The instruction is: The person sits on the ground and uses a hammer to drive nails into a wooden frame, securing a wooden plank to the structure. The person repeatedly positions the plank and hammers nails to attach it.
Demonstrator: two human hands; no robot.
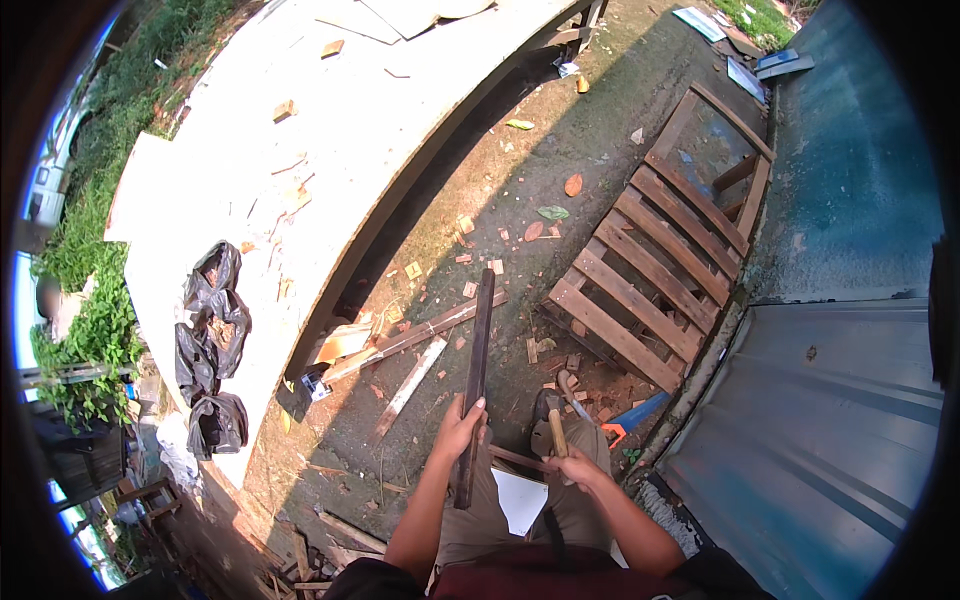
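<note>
Left grip (460, 428) and right grip (578, 467) both curled, bare forearms (419, 512) angled forward and inward.

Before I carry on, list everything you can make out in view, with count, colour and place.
Long square-edged wooden bar: one, dark brown, in the left hand
Slim wooden handle: one, tan, in the right hand
Flat angular panel: one, white, between the legs
Handsaw: one, blue and orange, ground at right
Slatted wooden pallet: one, brown, right
Long wooden planks: at least two, brown and pale, ground at centre-left
Broad tabletop: one, white, left
Crumpled plastic bags: about three, black, on the tabletop
Wood scraps: many, tan, ground and tabletop
Leaves: several, green and orange-brown, ground
Ridged metal sheet: one, grey, right
Legs: two, khaki-trousered, lower centre
Left hand: one, bare, centre
Right hand: one, bare, right of centre
</note>
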